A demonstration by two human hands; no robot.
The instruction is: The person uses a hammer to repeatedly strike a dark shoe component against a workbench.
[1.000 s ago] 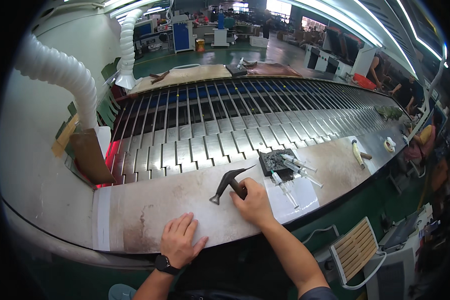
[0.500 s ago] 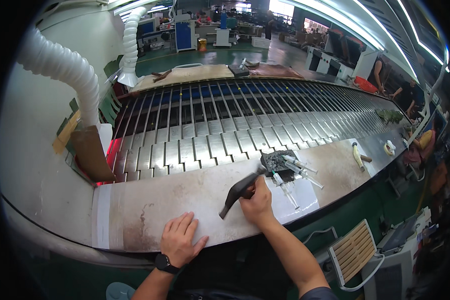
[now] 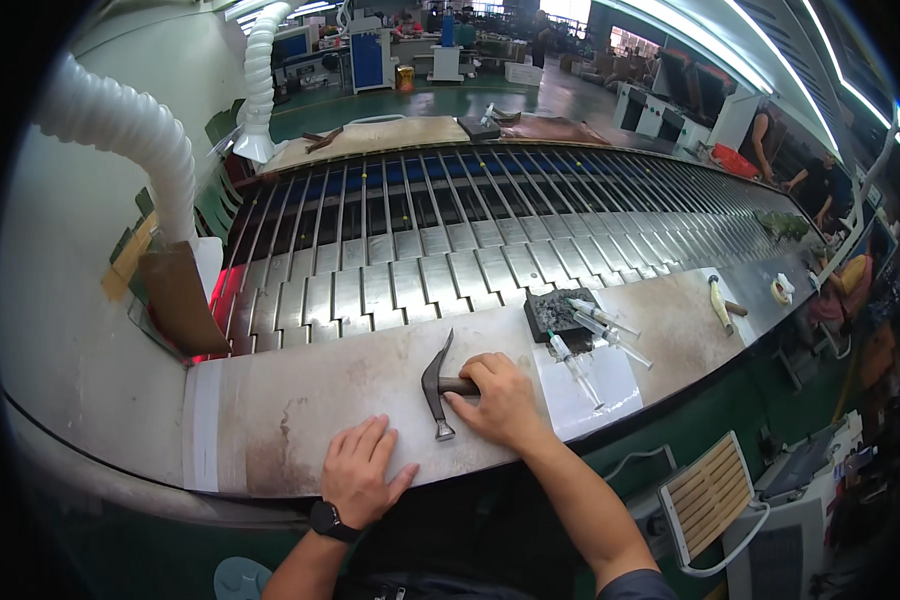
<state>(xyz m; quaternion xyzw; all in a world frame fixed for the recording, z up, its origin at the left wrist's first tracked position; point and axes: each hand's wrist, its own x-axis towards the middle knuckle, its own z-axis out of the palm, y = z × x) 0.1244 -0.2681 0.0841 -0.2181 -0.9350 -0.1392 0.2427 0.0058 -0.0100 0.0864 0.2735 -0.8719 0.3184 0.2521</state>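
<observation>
A dark claw hammer lies at the middle of the pale work ledge, its curved claw pointing away from me and its striking face toward me. My right hand is closed round the short wooden handle close to the head; the rest of the handle is hidden under my palm. To the left, my left hand rests on the ledge near its front edge, fingers stretched out and holding nothing. Several clear syringes lean with their tips on a dark block beyond my right hand.
Behind the ledge runs a slatted metal conveyor. A second hammer lies farther right, near a tape roll. White ducts hang at the left. A slatted chair stands at the lower right. Other people work at the far right.
The hammer has come down from its tilted, raised position onto the ledge, slightly to the left. My right hand has lowered with it. My left hand has stayed about where it was.
</observation>
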